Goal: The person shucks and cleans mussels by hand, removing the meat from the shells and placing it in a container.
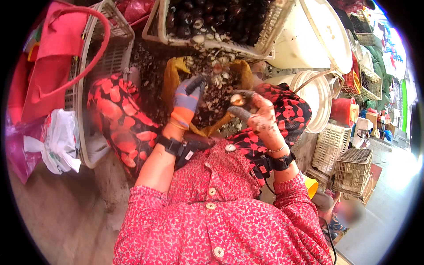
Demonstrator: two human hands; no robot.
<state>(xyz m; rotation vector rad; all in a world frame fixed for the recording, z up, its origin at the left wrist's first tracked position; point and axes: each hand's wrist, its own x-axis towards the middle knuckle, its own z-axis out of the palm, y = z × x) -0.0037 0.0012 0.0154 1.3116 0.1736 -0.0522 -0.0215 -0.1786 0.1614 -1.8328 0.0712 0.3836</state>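
Observation:
My right hand (261,112), with dark covers on some fingers, pinches a small round object (238,99), brown with a shiny pale patch, between thumb and fingers. Its exact kind is unclear; it looks like a nut or a shellfish. To its left my left hand (189,95) wears a grey and orange glove with dark fingertips. Its fingers are curled together, and what they hold, if anything, cannot be made out. Both hands are above an open yellow sack (173,73) between my knees, which contains dark and whitish scraps (214,95).
Ahead stands a pale plastic crate (216,45) of dark round pieces. A large cream tub (304,39) and white bucket (316,99) are at right, near stacked crates (353,170). At left are another crate (106,48), a red bag (57,66) and a white plastic bag (59,141). Another person (338,216) is low at right.

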